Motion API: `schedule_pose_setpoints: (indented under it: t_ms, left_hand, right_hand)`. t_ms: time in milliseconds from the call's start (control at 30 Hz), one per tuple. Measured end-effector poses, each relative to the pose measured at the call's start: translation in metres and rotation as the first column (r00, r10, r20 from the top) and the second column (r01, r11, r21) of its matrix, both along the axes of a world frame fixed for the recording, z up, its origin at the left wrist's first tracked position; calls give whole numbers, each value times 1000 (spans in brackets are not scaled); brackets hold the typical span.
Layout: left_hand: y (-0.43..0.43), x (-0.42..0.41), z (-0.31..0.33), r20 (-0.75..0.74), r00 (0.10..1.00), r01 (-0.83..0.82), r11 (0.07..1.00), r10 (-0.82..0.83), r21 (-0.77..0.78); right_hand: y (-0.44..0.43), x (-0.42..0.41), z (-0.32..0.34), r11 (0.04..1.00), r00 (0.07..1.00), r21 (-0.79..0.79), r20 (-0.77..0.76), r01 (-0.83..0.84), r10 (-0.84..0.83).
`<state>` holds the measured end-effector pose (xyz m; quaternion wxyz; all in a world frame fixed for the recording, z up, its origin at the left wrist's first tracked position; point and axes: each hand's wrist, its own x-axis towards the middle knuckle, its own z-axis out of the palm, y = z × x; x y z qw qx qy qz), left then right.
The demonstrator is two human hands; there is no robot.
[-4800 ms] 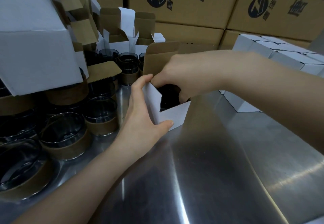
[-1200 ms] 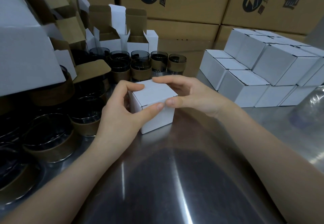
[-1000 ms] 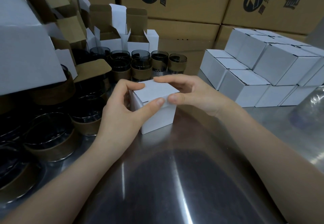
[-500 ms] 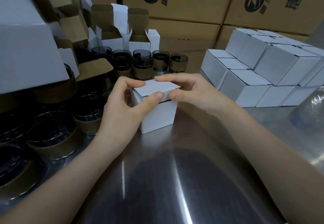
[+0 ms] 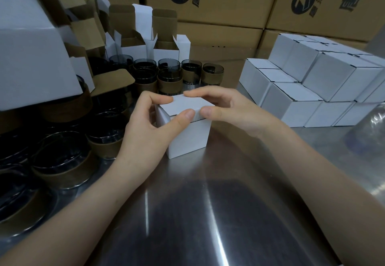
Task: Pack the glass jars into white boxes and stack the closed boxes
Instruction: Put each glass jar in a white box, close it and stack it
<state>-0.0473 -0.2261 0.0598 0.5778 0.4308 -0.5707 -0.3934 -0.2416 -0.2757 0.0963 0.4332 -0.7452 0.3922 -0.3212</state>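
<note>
Pinching white box (image 5: 188,138) lid | left hand (image 5: 145,134) + right hand (image 5: 237,112) fingers (image 5: 206,112)

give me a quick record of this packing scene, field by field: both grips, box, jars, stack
left grip: thumb and forefinger pinch the lid of the white box
right grip: pinches the same lid from the right
lid state: folded over the top; fully tucked or not, cannot tell
box position: upright on the steel table
glass jars: unpacked, left of and behind the box
closed boxes: stacked at right
open boxes: flaps up, behind the jars
</note>
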Motion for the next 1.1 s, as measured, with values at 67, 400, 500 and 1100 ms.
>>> schedule_pose_setpoints:
  t_ms: [67, 400, 500, 1100]
  left_hand:
    - [0, 0, 0, -8, 1000, 5, 1000, -5, -3]
    - [3, 1, 2, -27, 998, 54, 999, -54, 1]
    - [2, 1, 0, -41, 998, 50, 998, -49, 26]
    - [-1, -2, -1, -13, 998, 55, 996, -54, 71]
  right_hand:
    - [2, 0, 1, 1000, 1000, 14, -3, 6, -6]
    - [0, 3, 2, 998, 999, 65, -30, -10, 12]
    - [1, 3, 2, 996, 1000, 92, -19, -20, 22]
    - [2, 2, 4, 987, 998, 150, -12, -51, 53]
